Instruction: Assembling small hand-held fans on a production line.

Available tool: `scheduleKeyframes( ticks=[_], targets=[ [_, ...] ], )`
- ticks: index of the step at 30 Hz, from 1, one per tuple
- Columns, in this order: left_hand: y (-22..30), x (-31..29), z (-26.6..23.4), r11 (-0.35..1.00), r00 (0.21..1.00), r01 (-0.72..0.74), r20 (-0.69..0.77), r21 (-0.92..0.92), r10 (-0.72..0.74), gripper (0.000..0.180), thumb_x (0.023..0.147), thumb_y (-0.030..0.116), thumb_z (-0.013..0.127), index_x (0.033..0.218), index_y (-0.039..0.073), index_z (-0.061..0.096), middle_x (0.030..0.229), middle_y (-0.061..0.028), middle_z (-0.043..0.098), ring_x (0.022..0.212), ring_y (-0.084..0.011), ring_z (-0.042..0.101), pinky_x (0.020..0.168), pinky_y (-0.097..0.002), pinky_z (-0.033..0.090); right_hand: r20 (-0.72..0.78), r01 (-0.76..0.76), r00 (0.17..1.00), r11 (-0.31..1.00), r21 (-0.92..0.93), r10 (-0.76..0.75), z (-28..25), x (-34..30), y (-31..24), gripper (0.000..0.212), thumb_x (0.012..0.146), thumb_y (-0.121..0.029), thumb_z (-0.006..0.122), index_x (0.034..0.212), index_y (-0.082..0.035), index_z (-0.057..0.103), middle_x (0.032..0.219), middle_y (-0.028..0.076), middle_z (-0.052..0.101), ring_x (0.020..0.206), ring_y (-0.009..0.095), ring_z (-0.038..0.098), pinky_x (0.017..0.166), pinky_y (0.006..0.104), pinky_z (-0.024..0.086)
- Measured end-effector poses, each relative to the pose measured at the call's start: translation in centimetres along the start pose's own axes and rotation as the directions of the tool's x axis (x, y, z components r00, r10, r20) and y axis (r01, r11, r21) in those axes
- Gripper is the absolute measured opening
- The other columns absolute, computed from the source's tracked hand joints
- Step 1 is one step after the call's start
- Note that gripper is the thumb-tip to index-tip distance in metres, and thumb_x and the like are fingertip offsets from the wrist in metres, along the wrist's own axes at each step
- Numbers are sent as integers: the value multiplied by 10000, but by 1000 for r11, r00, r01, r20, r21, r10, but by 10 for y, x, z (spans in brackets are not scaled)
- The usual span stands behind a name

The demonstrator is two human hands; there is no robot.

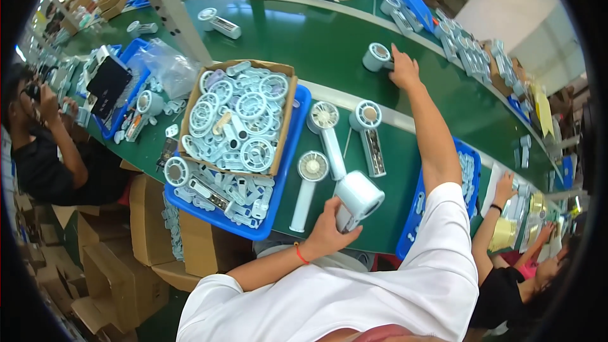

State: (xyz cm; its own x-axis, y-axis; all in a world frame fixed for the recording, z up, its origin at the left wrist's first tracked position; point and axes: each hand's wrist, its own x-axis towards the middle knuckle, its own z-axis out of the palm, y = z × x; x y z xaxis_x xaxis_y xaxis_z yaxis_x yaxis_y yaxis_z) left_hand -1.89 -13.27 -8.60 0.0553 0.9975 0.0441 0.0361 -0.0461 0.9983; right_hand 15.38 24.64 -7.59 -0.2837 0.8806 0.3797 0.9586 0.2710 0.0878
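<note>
My left hand (329, 231), low at the centre, is closed around the handle of a pale blue handheld fan (358, 195), its head tilted to the right. Stretched far forward, my right hand (404, 71) has its fingers around the handle of another handheld fan (377, 56) on the green belt; its index finger points out and the palm hides most of the handle. Between my arms lie a fan with an open handle (370, 136), a fan with a plain handle (326, 128), and a shorter-looking one (311, 168) near my left hand.
On the left, a cardboard box (277, 171) of pale rings and parts rests on a blue tray (258, 233). Another blue tray (410, 231) sits beside my right arm. Fans lie along the green belt (291, 38). Co-workers sit at both sides; a metal post (168, 9) rises at the left.
</note>
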Motion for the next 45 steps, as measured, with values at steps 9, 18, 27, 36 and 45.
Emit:
scheduleKeyframes(
  ticks=[9, 18, 27, 36, 45],
  targets=[
    [-6, 16, -8, 917, 998, 31, 58, -398, -8, 631, 744, 29, 601, 1291, -10, 288, 1180, -119, 460, 903, -176, 558, 759, -299, 473, 587, -132, 808, 986, 98, 49, -104, -79, -46, 446, 679, -406, 595, 859, 2, 610, 855, 194, 628, 828, 341, 615, 730, 418, 498],
    [9, 17, -18, 958, 957, -50, 260, -282, 126, 547, 795, 130, 417, 1277, -63, 243, 1050, -130, 573, 808, -171, 572, 729, -293, 471, 66, -194, 957, 457, 868, 282, -169, -229, -99, 662, 863, -528, 465, 1212, 35, 461, 1019, 114, 588, 884, 209, 581, 782, 321, 465],
    [23, 27, -20, 887, 929, -368, 155, 278, 336, 501, 915, 456, 400, 858, -23, 532, 705, -165, 541, 598, -334, 534, 542, -325, 423, 363, -317, 903, -215, 924, 229, -166, -294, -146, 598, 873, -474, 513, 1232, -6, 417, 1065, 45, 507, 960, 111, 475, 840, 251, 385],
    [9, 15, -15, 911, 944, -324, 19, 254, 330, 351, 942, 311, 416, 986, -26, 500, 646, -158, 532, 516, -315, 518, 475, -345, 409, 270, -248, 900, -106, 963, 341, -159, -295, -165, 608, 862, -559, 453, 1111, -5, 491, 920, 22, 546, 781, 61, 474, 668, 200, 387],
    [12, 10, -21, 975, 975, -201, 116, 96, 190, 384, 896, 357, 515, 920, -25, 542, 624, -118, 508, 548, -218, 535, 487, -297, 403, 193, -203, 893, -19, 979, 406, -153, -294, -161, 499, 925, -471, 391, 1134, -24, 467, 912, 5, 518, 778, 44, 433, 668, 180, 362]
  ],
)
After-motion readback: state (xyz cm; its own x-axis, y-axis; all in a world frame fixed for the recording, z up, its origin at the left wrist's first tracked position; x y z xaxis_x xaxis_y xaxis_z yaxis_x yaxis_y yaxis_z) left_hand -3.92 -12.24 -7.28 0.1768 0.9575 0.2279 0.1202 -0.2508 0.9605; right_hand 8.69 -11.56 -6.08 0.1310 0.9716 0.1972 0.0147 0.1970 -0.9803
